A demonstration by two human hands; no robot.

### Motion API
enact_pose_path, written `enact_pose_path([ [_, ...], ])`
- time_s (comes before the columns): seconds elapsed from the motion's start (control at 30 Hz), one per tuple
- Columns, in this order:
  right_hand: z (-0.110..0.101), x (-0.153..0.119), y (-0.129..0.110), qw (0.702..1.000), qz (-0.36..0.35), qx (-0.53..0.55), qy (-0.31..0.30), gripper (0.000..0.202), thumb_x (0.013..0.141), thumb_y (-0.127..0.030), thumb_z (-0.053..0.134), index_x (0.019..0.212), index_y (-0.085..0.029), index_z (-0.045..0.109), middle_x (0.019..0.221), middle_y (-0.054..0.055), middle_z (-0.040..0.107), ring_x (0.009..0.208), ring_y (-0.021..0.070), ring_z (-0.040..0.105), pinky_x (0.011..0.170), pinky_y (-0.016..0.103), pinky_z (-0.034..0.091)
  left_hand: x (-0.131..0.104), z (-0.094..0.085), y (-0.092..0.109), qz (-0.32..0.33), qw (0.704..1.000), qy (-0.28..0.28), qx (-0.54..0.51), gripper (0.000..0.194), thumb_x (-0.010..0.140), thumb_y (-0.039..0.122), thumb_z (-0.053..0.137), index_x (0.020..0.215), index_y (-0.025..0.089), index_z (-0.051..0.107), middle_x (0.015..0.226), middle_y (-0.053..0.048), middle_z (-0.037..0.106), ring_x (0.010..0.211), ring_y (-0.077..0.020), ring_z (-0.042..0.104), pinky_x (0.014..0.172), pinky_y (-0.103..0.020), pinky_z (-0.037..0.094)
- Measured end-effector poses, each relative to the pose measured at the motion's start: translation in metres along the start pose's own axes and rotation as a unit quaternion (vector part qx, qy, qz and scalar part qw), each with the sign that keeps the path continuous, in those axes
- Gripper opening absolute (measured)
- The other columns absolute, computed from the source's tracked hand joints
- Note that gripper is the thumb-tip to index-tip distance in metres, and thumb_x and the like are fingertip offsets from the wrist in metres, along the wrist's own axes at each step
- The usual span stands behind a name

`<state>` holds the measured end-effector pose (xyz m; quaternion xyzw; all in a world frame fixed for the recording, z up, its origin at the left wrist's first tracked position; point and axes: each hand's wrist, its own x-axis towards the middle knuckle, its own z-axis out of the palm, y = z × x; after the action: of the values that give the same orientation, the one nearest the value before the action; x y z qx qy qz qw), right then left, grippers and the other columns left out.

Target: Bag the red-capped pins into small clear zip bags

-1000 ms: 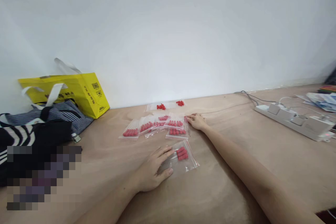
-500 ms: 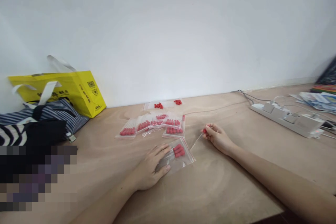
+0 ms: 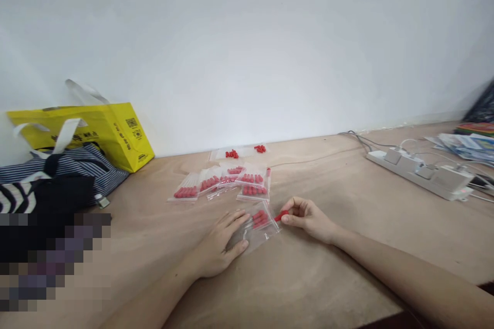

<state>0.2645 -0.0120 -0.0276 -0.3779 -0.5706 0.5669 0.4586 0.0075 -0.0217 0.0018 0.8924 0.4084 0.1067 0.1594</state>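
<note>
My left hand [image 3: 219, 247] lies with its fingers spread on a clear zip bag [image 3: 262, 239], pressing it to the table. Several thick red handles [image 3: 260, 219] show inside that bag near its mouth. Between the thumb and fingers of my right hand [image 3: 309, 218] is a thin stick with a red handle [image 3: 282, 215], at the bag's open right edge. Its thin shaft points into the bag and is hard to make out. Beyond my hands lie several similar bags of red-handled sticks [image 3: 210, 183], partly overlapping.
Near the wall, loose red pieces [image 3: 232, 154] lie on clear plastic. A yellow bag [image 3: 135, 136] and a striped cloth bag [image 3: 106, 164] stand at left. On the right are a white power strip [image 3: 417, 175] with plugs and cables, and papers [image 3: 459, 145].
My right hand has moved left and towards me, bringing the red-handled stick from beside the bag to its mouth, with the shaft now going in. My left hand stays on the bag.
</note>
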Motion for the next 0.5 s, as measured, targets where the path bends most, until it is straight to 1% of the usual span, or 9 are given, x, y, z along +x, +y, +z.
enact_pose_path([
  [0.07,0.004,-0.001,0.001,0.996,-0.017,-0.085,-0.023,0.024,0.059,-0.037,0.073,0.069,-0.018,0.061,0.053,-0.004,0.054,0.049,0.0080,0.047,0.049,0.022,0.036,0.000,0.000,-0.001,-0.004,1.000,-0.003,0.002,0.048,0.086,0.033,0.042,0.132,0.026,0.030,0.140,-0.003,0.029,0.128,-0.0237,0.025,0.104,-0.045,0.026],
  [0.1,0.005,-0.002,0.001,0.991,-0.034,-0.125,-0.035,0.021,0.062,-0.036,0.071,0.070,-0.018,0.064,0.054,-0.003,0.056,0.051,0.0089,0.048,0.050,0.022,0.036,0.001,0.000,-0.001,-0.006,1.000,-0.005,0.003,0.048,0.086,0.033,0.041,0.133,0.025,0.030,0.140,-0.004,0.030,0.128,-0.0237,0.025,0.104,-0.045,0.025],
  [0.2,0.010,-0.001,0.001,0.974,-0.085,-0.201,-0.061,0.017,0.069,-0.034,0.065,0.077,-0.020,0.069,0.071,0.002,0.063,0.066,0.0129,0.055,0.061,0.025,0.041,0.001,0.000,-0.001,-0.002,1.000,-0.003,0.005,0.048,0.086,0.033,0.041,0.132,0.024,0.031,0.139,-0.004,0.030,0.128,-0.0235,0.025,0.105,-0.045,0.025],
  [0.27,0.011,0.001,0.002,0.970,-0.090,-0.212,-0.072,0.018,0.071,-0.034,0.063,0.080,-0.020,0.069,0.077,0.003,0.064,0.068,0.0130,0.055,0.062,0.025,0.041,0.002,0.000,-0.001,0.001,1.000,0.001,0.007,0.047,0.086,0.033,0.042,0.131,0.023,0.033,0.139,-0.004,0.031,0.127,-0.0235,0.026,0.104,-0.045,0.026],
  [0.37,0.011,0.009,0.005,0.975,-0.064,-0.196,-0.086,0.021,0.073,-0.037,0.060,0.081,-0.018,0.065,0.073,0.002,0.062,0.062,0.0111,0.052,0.056,0.023,0.039,0.002,0.001,-0.001,0.007,1.000,0.005,0.009,0.048,0.086,0.033,0.042,0.131,0.023,0.033,0.138,-0.004,0.032,0.126,-0.0233,0.028,0.105,-0.044,0.025],
  [0.43,0.013,0.015,0.006,0.979,-0.063,-0.179,-0.074,0.023,0.075,-0.039,0.057,0.080,-0.017,0.062,0.070,0.001,0.060,0.063,0.0108,0.051,0.057,0.023,0.039,0.002,0.001,-0.001,0.010,1.000,0.009,0.009,0.048,0.086,0.033,0.043,0.132,0.024,0.032,0.138,-0.004,0.032,0.126,-0.0234,0.028,0.105,-0.044,0.025],
  [0.5,0.015,0.019,0.006,0.985,-0.062,-0.152,-0.045,0.027,0.075,-0.042,0.056,0.080,-0.016,0.059,0.068,0.001,0.058,0.062,0.0102,0.050,0.057,0.023,0.040,0.002,0.001,-0.001,0.007,1.000,0.010,0.006,0.048,0.086,0.033,0.043,0.131,0.024,0.032,0.138,-0.004,0.032,0.126,-0.0238,0.028,0.104,-0.044,0.026],
])
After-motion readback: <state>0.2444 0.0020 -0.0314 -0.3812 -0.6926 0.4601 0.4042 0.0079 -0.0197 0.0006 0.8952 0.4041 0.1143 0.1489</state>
